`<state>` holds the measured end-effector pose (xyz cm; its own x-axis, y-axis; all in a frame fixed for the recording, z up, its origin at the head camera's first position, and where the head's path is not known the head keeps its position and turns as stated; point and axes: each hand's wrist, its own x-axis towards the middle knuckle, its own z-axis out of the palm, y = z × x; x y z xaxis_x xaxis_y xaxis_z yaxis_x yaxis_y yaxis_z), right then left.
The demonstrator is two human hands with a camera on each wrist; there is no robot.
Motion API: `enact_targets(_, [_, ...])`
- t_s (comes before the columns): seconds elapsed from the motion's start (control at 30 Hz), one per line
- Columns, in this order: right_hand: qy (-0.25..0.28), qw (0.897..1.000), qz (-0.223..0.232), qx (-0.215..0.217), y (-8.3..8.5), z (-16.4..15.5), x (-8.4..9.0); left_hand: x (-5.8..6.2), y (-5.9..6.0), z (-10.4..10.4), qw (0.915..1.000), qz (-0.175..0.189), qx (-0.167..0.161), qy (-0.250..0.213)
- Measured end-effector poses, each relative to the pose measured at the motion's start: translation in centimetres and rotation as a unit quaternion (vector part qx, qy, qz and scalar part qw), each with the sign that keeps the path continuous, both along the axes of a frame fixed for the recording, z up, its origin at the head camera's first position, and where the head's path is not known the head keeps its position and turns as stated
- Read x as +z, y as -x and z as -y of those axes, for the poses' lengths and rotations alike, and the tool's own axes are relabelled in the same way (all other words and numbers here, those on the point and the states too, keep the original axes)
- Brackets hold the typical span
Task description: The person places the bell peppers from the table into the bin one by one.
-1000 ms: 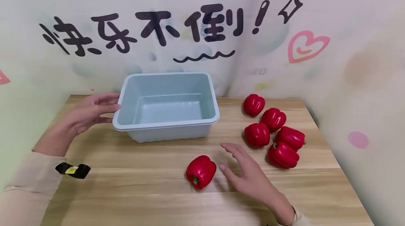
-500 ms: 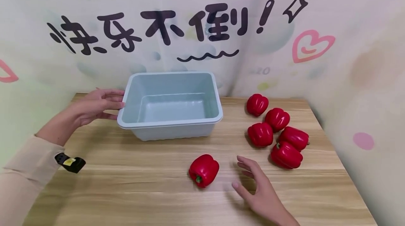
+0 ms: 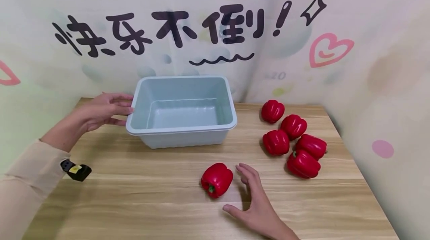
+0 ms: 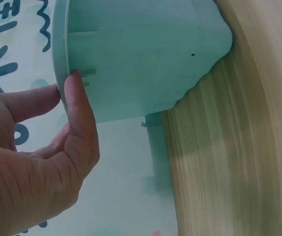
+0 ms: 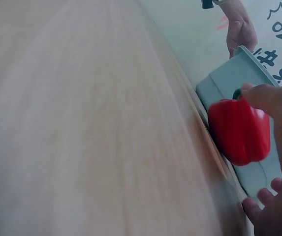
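A light-blue plastic basin (image 3: 188, 137) stands at the back of the table. My left hand (image 3: 105, 111) is at its left end; in the left wrist view the thumb and fingers of that left hand (image 4: 42, 167) pinch the basin's rim (image 4: 59, 49). A red bell pepper (image 3: 217, 180) lies in front of the basin, its green stem toward me. Just right of the pepper is my right hand (image 3: 256, 204), thumb and fingers spread apart, holding nothing. The right wrist view shows the pepper (image 5: 239, 130) between the thumb and fingers, with a gap below it.
Several more red bell peppers (image 3: 276, 143) lie clustered on the right side of the wooden table (image 3: 151, 195). Behind the table hangs a printed cloth (image 3: 268, 57) with dark writing. A black band (image 3: 76, 170) is on the left sleeve.
My right hand first drew back right from the pepper, then came in close again with the thumb lower and spread wider. The left hand stays at the basin; the view has shifted slightly.
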<state>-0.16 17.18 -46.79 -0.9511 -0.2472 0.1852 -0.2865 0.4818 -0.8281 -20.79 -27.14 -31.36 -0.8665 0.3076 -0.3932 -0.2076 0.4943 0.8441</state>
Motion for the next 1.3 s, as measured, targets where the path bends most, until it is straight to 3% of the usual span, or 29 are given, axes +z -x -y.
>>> enact_targets(0.3, [-0.069,0.995,-0.062,0.031,1.4,1.6,-0.3,0.1,-0.1,-0.2,1.0000,0.002,0.008,0.003])
enact_targets(0.6, [-0.124,0.975,-0.174,0.064,3.0,2.7,-0.4,0.1,-0.2,-0.2,0.9999,0.000,0.010,0.006])
enact_targets(0.7, [-0.124,0.974,-0.171,0.076,3.4,3.2,-0.6,0.1,-0.2,-0.3,1.0000,0.000,0.008,0.003])
enact_targets(0.93, [-0.112,0.984,-0.115,0.080,3.8,4.2,-0.5,0.2,-0.2,-0.4,0.9999,-0.005,0.007,0.010])
enact_targets(1.3, [-0.100,0.986,-0.122,0.056,4.5,5.5,-0.7,0.3,-0.2,-0.4,0.9998,-0.001,0.007,0.019])
